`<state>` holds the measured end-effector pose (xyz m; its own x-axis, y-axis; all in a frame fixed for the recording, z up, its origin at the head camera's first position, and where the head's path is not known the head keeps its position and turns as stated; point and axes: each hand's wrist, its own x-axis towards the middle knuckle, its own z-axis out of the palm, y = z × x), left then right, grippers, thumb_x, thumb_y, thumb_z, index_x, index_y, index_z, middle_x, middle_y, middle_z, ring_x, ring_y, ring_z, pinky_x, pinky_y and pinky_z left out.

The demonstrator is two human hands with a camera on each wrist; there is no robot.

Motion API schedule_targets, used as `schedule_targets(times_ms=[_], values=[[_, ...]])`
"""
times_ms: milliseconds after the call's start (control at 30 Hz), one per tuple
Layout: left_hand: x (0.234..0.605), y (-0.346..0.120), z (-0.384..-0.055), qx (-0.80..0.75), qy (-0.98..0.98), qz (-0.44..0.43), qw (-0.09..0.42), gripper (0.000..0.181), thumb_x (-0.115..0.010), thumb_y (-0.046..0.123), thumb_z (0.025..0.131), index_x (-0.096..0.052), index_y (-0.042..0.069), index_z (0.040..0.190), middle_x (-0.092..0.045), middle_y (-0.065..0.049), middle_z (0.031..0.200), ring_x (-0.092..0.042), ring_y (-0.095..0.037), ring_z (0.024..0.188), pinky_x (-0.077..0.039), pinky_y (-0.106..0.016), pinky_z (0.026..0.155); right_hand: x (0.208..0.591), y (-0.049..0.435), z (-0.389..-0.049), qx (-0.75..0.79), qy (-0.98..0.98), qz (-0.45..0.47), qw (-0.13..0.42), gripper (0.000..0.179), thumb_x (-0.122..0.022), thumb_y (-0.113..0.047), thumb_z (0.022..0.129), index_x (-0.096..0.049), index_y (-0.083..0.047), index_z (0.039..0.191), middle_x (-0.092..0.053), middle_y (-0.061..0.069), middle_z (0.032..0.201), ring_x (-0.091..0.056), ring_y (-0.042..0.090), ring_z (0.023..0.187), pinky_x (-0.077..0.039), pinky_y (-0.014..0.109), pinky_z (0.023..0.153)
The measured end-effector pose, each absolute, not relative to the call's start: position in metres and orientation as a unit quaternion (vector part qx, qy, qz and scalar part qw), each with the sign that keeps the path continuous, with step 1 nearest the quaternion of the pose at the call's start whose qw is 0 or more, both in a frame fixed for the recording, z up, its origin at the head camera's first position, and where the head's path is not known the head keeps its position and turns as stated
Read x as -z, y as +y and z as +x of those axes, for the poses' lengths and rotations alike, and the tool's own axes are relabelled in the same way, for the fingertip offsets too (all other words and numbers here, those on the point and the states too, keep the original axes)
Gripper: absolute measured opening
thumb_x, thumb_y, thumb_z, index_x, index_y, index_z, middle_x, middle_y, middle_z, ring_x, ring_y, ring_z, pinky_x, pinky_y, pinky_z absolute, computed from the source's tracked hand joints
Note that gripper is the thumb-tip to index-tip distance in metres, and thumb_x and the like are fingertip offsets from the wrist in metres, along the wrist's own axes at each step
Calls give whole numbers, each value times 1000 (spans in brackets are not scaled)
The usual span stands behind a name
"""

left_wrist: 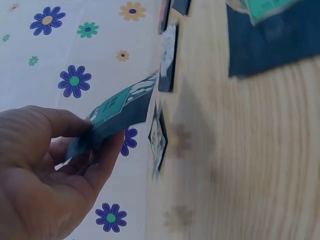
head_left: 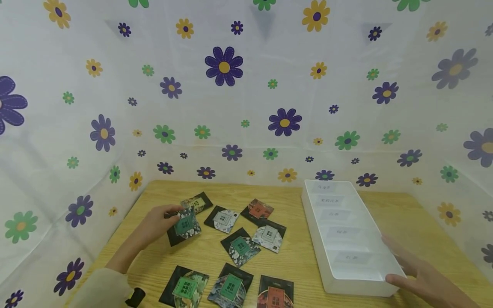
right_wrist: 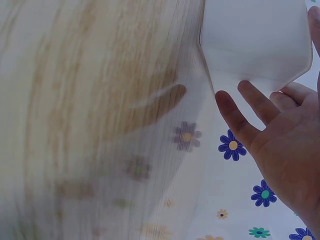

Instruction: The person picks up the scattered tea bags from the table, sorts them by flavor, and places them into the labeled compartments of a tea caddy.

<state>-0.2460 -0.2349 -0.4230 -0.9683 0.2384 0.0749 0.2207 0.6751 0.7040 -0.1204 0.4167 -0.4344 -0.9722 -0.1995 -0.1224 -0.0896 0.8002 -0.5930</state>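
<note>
Left hand (head_left: 159, 222) with teal-labelled sachet (head_left: 186, 227) between pinched fingers, right hand (head_left: 421, 276) with loosely spread fingers against white tray (head_left: 358, 287)

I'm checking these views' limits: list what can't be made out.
Head: writing on the labels in the white box, too small.
Head: lower left of the yellow-labelled packet, behind the held packet.
Head: bottom of the nearest red-labelled packet, cut off by the frame.
Left wrist: part of the held packet, covered by the left hand.
Right wrist: the box's inside, hidden by its wall.
</note>
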Motion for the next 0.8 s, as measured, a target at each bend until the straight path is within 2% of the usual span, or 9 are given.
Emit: schedule_targets(times_ms=[67,133,233,300,367,433,533,633,800], values=[[421,-233,-246,-399,909,119,15,36,-58,14,106,-61,-1,139,-61,-22,136,-60,-39,118,-56,-49,88,435,417,-121,305,945,-77,88,83,-60,-29,107,-9,6,162,-13,41,160,-24,68,137,-42,76,93],[418,-229,-246,-417,902,108,18,36,-57,15,106,-60,-2,139,-61,-23,135,-58,-41,121,-55,-49,89,437,419,-121,293,949,-84,77,82,-60,-29,107,-10,4,163,-16,39,161,-21,56,146,-47,68,95],[414,-221,-246,-446,890,93,24,37,-56,18,107,-59,-5,136,-59,-25,137,-56,-44,125,-55,-48,90,441,421,-120,286,952,-93,63,80,-60,-28,107,-11,1,164,-18,36,163,-15,15,151,-50,63,95],[411,-214,-247,-464,881,84,27,38,-56,22,108,-60,-5,133,-57,-25,140,-55,-42,127,-54,-48,92,443,422,-120,281,953,-101,52,79,-60,-27,107,-12,-1,164,-20,34,163,-9,-14,138,-52,59,93],[409,-208,-248,-476,876,78,27,39,-56,28,108,-62,-4,130,-56,-24,142,-55,-40,127,-52,-49,95,443,422,-120,284,951,-112,42,79,-62,-24,106,-13,0,164,-21,35,162,-6,-28,126,-54,51,93],[407,-202,-249,-482,873,76,25,40,-56,33,108,-63,-1,127,-57,-22,143,-55,-37,127,-50,-51,99,443,422,-120,282,951,-124,30,80,-64,-21,105,-15,1,164,-23,35,161,-7,-33,120,-55,35,91],[405,-193,-250,-485,871,75,15,39,-58,35,108,-63,0,124,-61,-20,136,-57,-35,123,-48,-53,100,443,423,-121,283,949,-135,22,80,-65,-18,103,-16,1,163,-24,36,161,-9,-36,117,-48,17,85],[403,-182,-252,-498,863,77,5,36,-61,32,106,-62,0,123,-63,-19,131,-58,-34,122,-49,-53,100,443,423,-121,284,949,-138,20,81,-65,-19,104,-15,1,164,-23,34,162,-9,-36,117,-48,17,84],[400,-161,-259,-549,831,87,2,33,-65,17,104,-57,-5,126,-63,-21,125,-59,-36,121,-50,-47,100,446,425,-120,281,948,-149,1,81,-67,-16,102,-17,0,164,-16,15,167,-9,-34,124,-48,18,86]])
